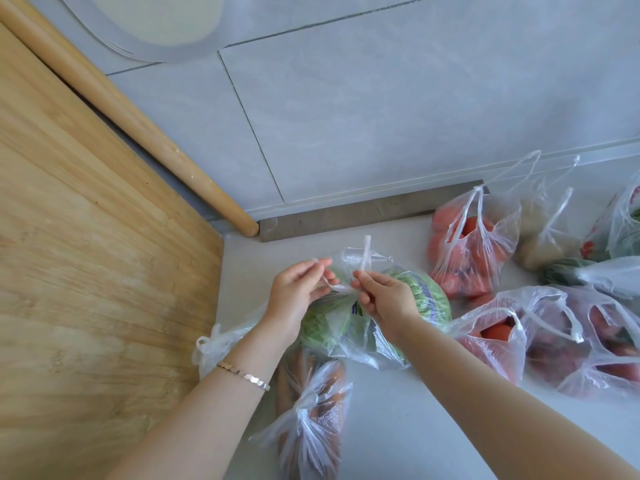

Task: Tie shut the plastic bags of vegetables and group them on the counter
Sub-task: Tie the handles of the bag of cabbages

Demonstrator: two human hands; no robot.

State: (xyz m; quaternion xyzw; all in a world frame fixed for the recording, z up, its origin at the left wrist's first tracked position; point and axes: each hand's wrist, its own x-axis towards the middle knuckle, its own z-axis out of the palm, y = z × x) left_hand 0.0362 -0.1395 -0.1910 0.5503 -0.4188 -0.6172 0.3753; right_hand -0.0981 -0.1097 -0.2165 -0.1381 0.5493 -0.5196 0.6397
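Knotting step: at frame centre on the pale bench [398,427], the left hand [298,292] and right hand [386,296] each pinch a handle of the clear plastic bag of green cabbage [426,292] between their fingers. The next move is probably to pull both handles tight.

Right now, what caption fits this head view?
Left hand and right hand tie the bag of greens on the counter, beside tomato bags.

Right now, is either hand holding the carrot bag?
No, the left hand and right hand both pinch handles of the cabbage bag; the carrot bag lies unheld.
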